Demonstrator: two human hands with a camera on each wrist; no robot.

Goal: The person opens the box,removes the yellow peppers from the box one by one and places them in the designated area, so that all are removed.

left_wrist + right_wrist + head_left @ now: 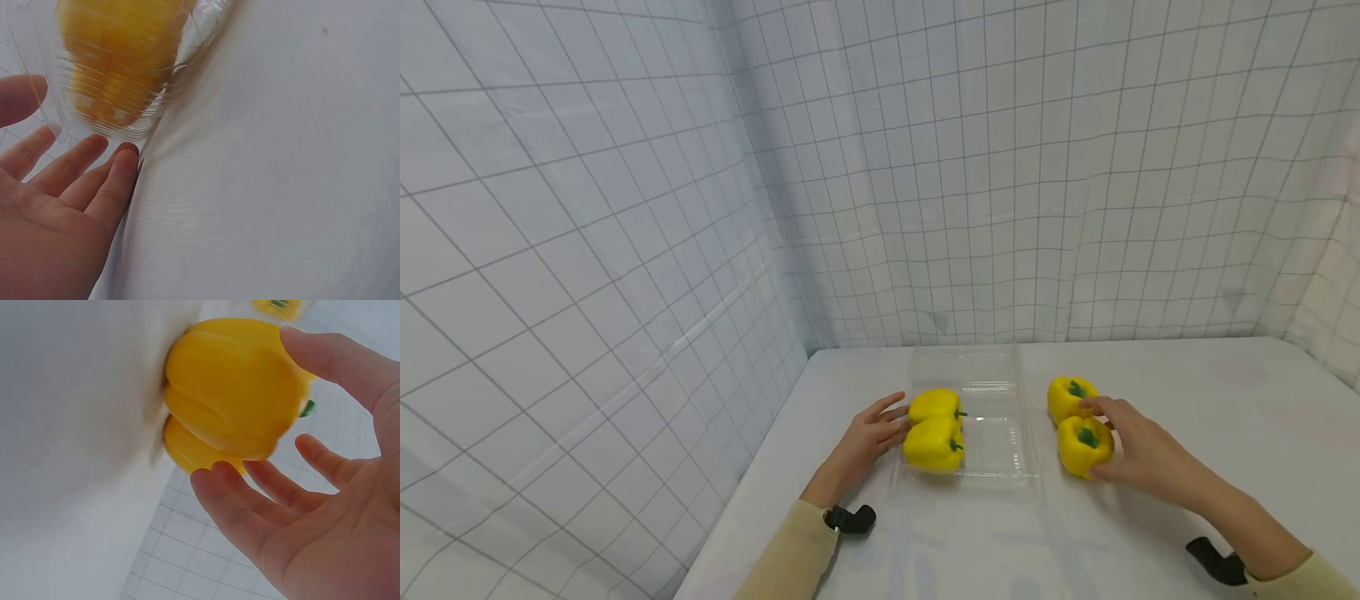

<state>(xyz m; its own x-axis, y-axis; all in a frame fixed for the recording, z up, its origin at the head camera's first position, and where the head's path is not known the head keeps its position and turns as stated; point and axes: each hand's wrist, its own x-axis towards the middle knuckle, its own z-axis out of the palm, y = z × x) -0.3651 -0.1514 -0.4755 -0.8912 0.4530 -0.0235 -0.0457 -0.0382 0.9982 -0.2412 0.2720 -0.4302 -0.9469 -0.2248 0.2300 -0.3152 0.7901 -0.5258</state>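
Observation:
A clear plastic container [992,442] with its lid folded back holds two yellow bell peppers, a near one [931,446] and a far one [934,406], in its left half. My left hand [868,437] is at the container's left side, fingers spread, fingertips right at its ribbed wall [119,122]. Two more yellow bell peppers stand on the table to the right, stems up. Around the nearer one [1082,450] my right hand [1150,454] is spread, thumb overlapping one side [231,387] in the right wrist view and fingertips close to the other. The farther pepper [1067,398] stands just behind.
The white table [970,542] carries the container near its middle. Its transparent lid [966,365] lies toward the back edge. White gridded curtains [962,167] rise behind the table and along its left side. A black strap mount [850,518] sits on the left wrist.

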